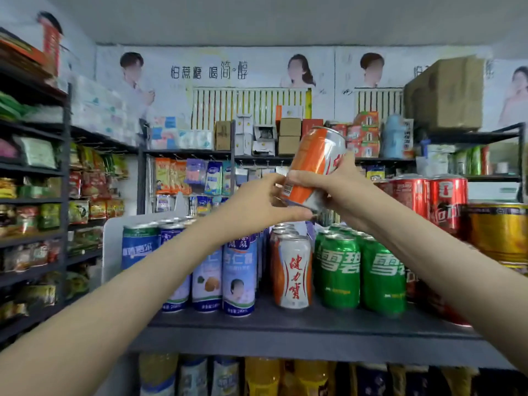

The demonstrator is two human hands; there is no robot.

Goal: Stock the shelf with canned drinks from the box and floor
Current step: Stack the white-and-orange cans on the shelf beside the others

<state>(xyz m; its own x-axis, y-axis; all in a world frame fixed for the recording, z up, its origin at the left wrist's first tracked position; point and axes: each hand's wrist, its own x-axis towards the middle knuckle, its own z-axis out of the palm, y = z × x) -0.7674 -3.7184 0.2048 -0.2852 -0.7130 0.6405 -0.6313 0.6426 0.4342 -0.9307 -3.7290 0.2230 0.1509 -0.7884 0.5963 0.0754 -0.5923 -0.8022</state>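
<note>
Orange-and-silver aluminium drink can (314,164): tilting over dark metal shelf (285,324).
Hands: left hand (257,202), right hand (340,184) both gripping it.
Risk: tilted grip slipping, possibly toppling orange-and-white cans (291,270).

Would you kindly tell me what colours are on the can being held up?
The can is orange and silvery white, shown in the head view.

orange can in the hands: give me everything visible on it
The orange can is orange and white with a silvery rim and looks like metal. It has red characters, partly hidden, and a barcode near its lower end. It is tilted, top toward the upper right, and held in the air above the row of matching cans on the shelf. The right hand grips its middle, and the left hand pinches its bottom end.
</note>
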